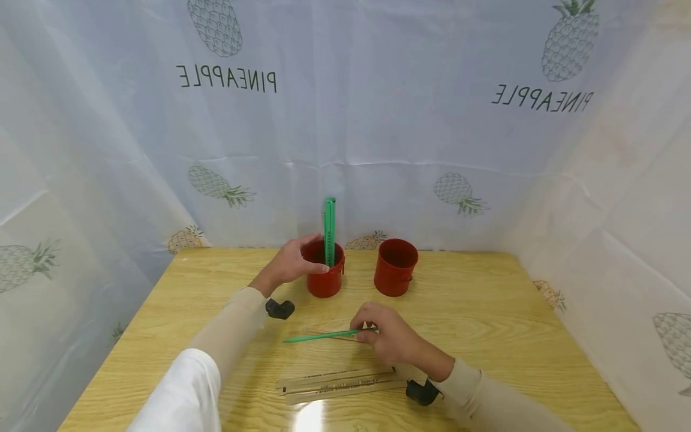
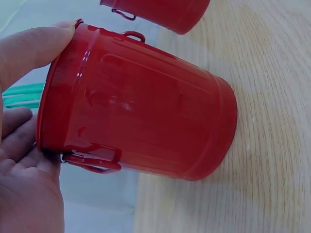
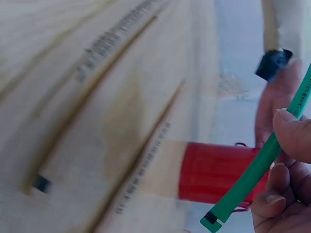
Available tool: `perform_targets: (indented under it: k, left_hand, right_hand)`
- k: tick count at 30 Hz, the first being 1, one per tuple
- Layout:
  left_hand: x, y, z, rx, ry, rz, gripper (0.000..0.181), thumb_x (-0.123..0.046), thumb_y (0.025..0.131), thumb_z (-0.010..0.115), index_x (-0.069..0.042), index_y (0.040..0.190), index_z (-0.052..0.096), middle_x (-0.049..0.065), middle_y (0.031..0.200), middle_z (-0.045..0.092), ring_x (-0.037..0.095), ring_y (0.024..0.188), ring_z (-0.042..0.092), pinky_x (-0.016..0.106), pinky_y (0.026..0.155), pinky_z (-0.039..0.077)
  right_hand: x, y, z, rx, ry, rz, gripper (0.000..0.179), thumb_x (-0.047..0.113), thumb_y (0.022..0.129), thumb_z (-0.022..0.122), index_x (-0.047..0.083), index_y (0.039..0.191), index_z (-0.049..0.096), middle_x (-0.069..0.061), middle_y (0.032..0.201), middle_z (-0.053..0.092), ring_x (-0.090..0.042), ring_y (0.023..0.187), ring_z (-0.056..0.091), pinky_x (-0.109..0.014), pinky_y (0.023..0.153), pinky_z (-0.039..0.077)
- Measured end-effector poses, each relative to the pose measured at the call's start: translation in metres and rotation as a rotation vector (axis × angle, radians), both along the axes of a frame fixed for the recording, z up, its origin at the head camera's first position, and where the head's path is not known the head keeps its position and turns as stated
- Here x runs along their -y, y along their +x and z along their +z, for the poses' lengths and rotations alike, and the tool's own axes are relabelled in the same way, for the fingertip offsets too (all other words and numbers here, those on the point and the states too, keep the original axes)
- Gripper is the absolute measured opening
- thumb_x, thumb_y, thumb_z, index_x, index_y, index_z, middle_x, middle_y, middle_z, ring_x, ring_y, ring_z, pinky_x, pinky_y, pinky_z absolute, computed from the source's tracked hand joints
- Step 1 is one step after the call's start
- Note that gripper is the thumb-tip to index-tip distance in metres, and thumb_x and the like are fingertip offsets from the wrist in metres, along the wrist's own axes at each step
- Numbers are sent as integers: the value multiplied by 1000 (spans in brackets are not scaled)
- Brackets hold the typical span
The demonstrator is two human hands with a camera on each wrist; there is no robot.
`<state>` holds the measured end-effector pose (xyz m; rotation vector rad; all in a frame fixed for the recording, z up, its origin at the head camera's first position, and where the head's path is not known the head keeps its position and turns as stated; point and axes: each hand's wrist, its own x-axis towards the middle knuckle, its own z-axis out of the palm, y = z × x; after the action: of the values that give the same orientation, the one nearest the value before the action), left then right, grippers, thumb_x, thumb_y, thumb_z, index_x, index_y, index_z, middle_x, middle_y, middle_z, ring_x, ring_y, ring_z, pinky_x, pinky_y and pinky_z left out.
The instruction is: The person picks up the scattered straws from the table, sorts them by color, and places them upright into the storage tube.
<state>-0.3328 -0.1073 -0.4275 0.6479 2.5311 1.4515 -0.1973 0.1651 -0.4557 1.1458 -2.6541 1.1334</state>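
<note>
My left hand grips the rim of the left red bucket, its thumb at the front and fingers behind. In the left wrist view this small bucket has a little wire handle on its side. Green strips stand upright inside it. My right hand pinches one end of a long, flat green strip between thumb and fingers, over the table in front of the buckets. Printed lettering and a dark, notched end show on this green strip in the right wrist view.
A second red bucket stands to the right of the first. Several brown printed strips lie near the front of the wooden table, and another lies beneath the held green strip. A pineapple-print cloth hangs behind and at both sides.
</note>
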Motion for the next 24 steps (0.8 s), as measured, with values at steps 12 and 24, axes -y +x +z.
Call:
perform_targets:
  k: [12, 24]
  left_hand:
    - [0, -4, -4, -7, 16, -11, 81, -21, 90, 82, -12, 160, 42, 13, 154, 56, 39, 141, 52, 59, 115, 48]
    - [1, -3, -3, -20, 3, 9, 73, -23, 88, 84, -15, 153, 52, 8, 148, 62, 35, 137, 57, 57, 115, 47]
  right_hand:
    - [6, -27, 20, -58, -181, -49, 21, -4, 88, 77, 16, 93, 75, -1, 87, 68, -5, 73, 45, -21, 63, 42]
    - [26, -60, 48, 117, -333, -159, 10, 2, 95, 72, 6, 102, 76, -11, 88, 70, -16, 68, 56, -25, 61, 50]
